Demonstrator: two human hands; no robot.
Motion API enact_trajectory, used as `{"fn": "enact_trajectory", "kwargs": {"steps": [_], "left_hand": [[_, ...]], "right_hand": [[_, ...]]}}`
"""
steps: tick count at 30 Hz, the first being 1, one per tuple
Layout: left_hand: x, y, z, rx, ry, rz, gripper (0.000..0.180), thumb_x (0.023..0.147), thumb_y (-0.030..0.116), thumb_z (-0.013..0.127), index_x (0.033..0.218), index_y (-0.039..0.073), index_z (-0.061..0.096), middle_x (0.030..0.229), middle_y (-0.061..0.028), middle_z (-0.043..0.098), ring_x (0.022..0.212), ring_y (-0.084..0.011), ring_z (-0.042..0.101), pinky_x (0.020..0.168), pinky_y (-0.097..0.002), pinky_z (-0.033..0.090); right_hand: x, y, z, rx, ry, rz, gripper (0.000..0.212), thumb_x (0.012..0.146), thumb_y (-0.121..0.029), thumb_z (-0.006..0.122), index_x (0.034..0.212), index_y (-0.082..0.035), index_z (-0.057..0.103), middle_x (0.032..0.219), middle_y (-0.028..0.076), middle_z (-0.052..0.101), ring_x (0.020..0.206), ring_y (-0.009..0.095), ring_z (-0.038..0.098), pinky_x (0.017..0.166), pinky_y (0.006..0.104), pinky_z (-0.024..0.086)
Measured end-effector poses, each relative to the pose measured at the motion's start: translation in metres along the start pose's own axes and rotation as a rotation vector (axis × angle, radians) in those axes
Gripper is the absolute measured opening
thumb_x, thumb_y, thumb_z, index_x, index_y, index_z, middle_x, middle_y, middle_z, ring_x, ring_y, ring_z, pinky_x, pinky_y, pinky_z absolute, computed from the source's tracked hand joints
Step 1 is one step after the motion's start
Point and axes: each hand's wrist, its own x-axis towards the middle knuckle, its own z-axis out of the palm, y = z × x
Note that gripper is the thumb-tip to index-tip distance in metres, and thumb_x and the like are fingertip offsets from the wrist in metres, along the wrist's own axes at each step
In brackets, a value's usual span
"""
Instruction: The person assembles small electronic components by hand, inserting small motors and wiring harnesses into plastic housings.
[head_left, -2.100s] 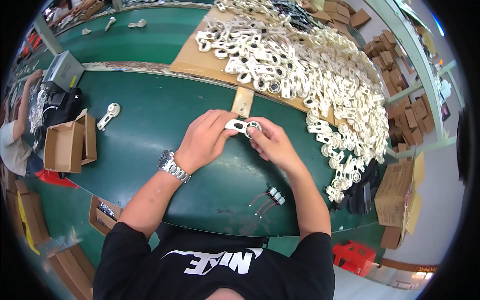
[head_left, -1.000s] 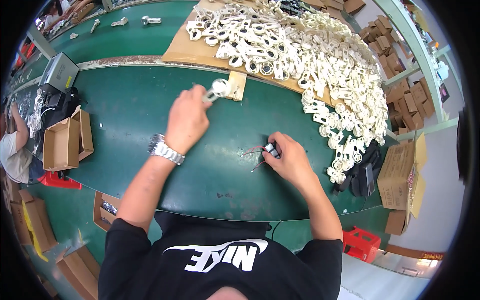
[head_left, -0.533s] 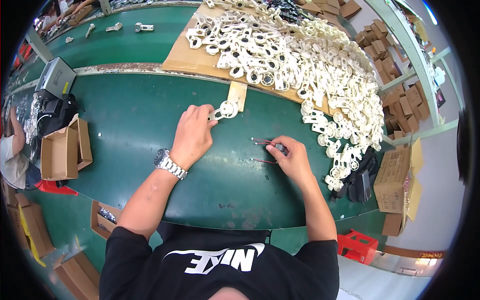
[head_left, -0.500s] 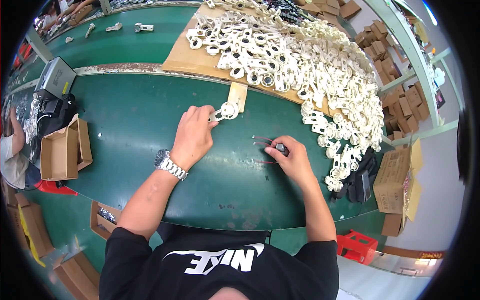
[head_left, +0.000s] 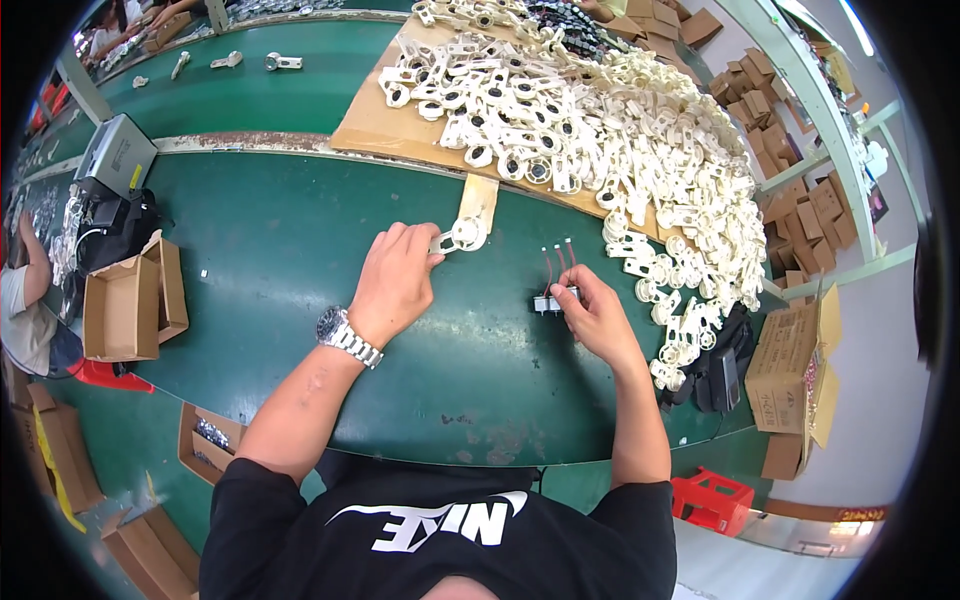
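Note:
My left hand (head_left: 396,282) pinches the arm end of a white plastic housing (head_left: 468,235) that has a round, ring-shaped head. That head rests at the near end of a small wooden strip (head_left: 481,192), which juts out from under the cardboard. To the right, my right hand (head_left: 598,314) grips a small dark block with wires (head_left: 545,303) between thumb and fingers, just over the green bench. Several thin dark-red wires (head_left: 562,260) with tiny white connectors rise from the block, pointing away from me. My fingers partly cover the block.
A large heap of white plastic housings (head_left: 600,130) lies on a cardboard sheet (head_left: 372,120) at the back right. An open cardboard box (head_left: 120,310) and a grey machine (head_left: 115,160) stand at left. Beyond them a green belt (head_left: 300,90) carries several loose parts. A red stool (head_left: 712,500) is at lower right.
My right hand has turned the wired block, so its wires swing from pointing left to pointing away from me. My left hand keeps its hold on the white housing.

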Motion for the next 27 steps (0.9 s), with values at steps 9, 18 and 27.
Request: {"fn": "enact_trajectory", "kwargs": {"steps": [9,18,27], "left_hand": [[0.002,0.005,-0.003,-0.007,-0.047,0.012,0.03,0.09,-0.007,0.066,0.118,0.0,0.06,0.108,-0.0155,0.065,0.099,-0.0365,0.061,0.087,-0.046,0.049],[0.004,0.005,-0.003,-0.066,0.034,0.058,0.026,0.099,-0.001,0.059,0.126,0.002,0.06,0.097,-0.0147,0.065,0.092,-0.0346,0.066,0.079,-0.0447,0.054],[-0.001,-0.008,0.004,-0.443,0.062,-0.251,0.02,0.114,0.014,0.045,0.117,0.006,0.063,0.067,-0.0075,0.057,0.058,-0.0195,0.058,0.057,-0.0343,0.047]], "right_hand": [[0.0,-0.027,-0.004,0.152,0.0,-0.153,0.03,0.109,-0.02,0.063,0.135,-0.005,0.069,0.092,-0.002,0.059,0.073,0.007,0.049,0.065,0.0237,0.043],[0.021,-0.081,0.014,-0.164,0.172,-0.599,0.024,0.094,-0.01,0.079,0.116,-0.002,0.072,0.089,0.009,0.066,0.073,0.018,0.061,0.065,0.0312,0.051],[0.029,-0.071,0.022,-0.437,0.358,-0.801,0.026,0.09,-0.005,0.079,0.116,-0.005,0.072,0.096,0.008,0.065,0.087,0.027,0.062,0.074,0.0382,0.053]]}}
